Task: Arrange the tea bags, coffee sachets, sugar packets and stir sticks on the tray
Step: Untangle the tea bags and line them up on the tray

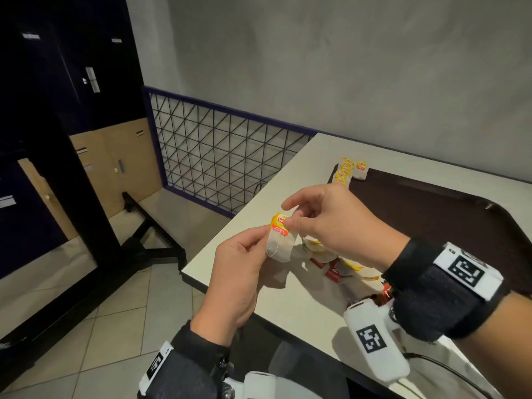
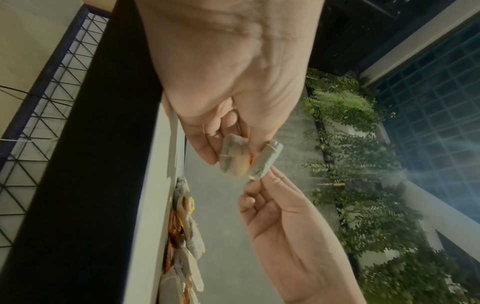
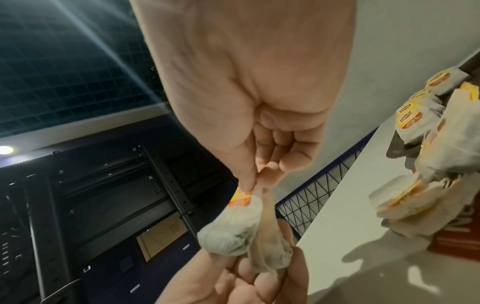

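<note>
Above the white table's (image 1: 311, 168) near left corner, both hands hold one tea bag (image 1: 280, 244) with a yellow and red tag (image 1: 279, 224). My left hand (image 1: 267, 240) grips the bag's paper body from below. My right hand (image 1: 289, 221) pinches the tag at the top. The right wrist view shows the bag (image 3: 226, 232) hanging in two soft halves under the pinching right hand (image 3: 255, 183). Several tea bags (image 1: 349, 169) lie in the far left corner of the dark brown tray (image 1: 431, 211). A loose pile of tea bags and red coffee sachets (image 1: 339, 263) lies on the table beneath my right wrist.
A black wire-grid railing (image 1: 224, 151) stands beyond the table's left edge, with tiled floor (image 1: 115, 326) below. A dark stand with a floor base (image 1: 149, 234) is at left. A grey wall runs behind the table. Most of the tray's surface is bare.
</note>
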Available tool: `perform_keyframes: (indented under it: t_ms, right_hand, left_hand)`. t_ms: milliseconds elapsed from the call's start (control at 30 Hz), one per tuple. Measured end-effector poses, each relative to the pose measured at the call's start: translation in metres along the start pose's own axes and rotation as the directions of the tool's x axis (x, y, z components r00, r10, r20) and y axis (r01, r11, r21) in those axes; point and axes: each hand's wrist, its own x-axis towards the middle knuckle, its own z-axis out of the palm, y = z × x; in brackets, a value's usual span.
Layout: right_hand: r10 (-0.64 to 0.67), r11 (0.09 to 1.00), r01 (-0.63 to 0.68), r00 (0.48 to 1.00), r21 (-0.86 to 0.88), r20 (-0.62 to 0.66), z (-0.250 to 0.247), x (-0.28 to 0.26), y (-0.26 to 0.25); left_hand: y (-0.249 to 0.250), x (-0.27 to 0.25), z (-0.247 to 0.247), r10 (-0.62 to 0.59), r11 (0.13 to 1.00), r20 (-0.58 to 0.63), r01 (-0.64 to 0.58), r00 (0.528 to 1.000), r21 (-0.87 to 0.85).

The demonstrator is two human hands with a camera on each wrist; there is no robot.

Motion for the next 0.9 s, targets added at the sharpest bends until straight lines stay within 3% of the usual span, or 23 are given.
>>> perform_keyframes:
  t_ms: [233, 433, 733, 833, 900]
  right_hand:
    - [-0.032, 0.996, 0.032, 0.999, -0.084, -0.005, 0.0, 0.002, 0.005]
    - [-0.039, 0.993, 0.04, 0.999, -0.11, 0.014, 0.001, 0.002, 0.011]
    - [-0.018, 1.0, 0.021, 0.976, -0.01, 0.218, -0.009, -0.004, 0.012]
    - [0.015, 1.0, -0.013, 0.958, -0.008, 0.285, -0.034, -0.002, 0.01]
    - [0.054, 0.998, -0.051, 0.972, -0.021, 0.231, -0.064, 0.008, 0.014]
  left_hand:
    - [-0.001, 0.001, -0.003, 0.003, 1.0, 0.056, -0.002, 0.998, -0.021]
    - [-0.002, 0.0, -0.001, 0.017, 1.0, 0.025, -0.017, 1.0, -0.021]
    - [-0.003, -0.007, -0.003, 0.018, 1.0, 0.016, -0.019, 1.0, 0.013]
    - [-0.005, -0.007, -0.002, 0.017, 0.999, -0.013, -0.017, 1.0, -0.037]
    - [-0.004, -0.005, -0.001, 0.03, 0.999, -0.021, -0.031, 0.999, -0.034]
